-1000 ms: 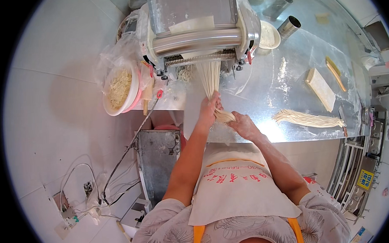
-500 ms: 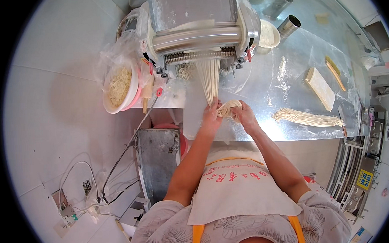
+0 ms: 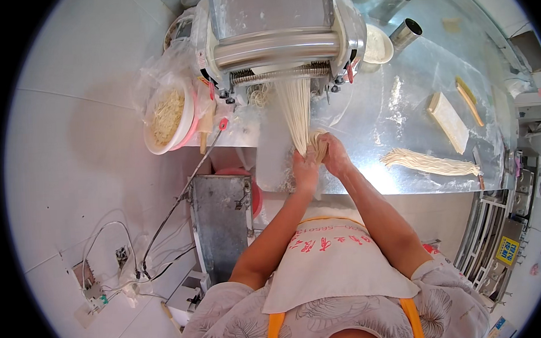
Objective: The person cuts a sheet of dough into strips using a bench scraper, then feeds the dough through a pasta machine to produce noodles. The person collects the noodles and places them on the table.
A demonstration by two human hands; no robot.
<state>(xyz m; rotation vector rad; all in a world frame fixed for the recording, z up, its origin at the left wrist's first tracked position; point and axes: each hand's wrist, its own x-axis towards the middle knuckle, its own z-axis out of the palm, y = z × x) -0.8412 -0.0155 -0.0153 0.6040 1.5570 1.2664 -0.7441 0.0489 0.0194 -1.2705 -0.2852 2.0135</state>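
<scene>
Noodles (image 3: pixel 295 107), pale and cordlike, in hands (image 3: pixel 336 154)

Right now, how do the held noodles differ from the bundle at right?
The held noodles run from the machine to the left hand; the bundle lies apart on the table. The held noodles curl at the right hand; the bundle is stretched out. Both are pale strands.

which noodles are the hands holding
The strands hanging from the machine, gripped near their lower end by the left hand and right hand. The bunch on the table at right and the small tangle by the machine are untouched.
</scene>
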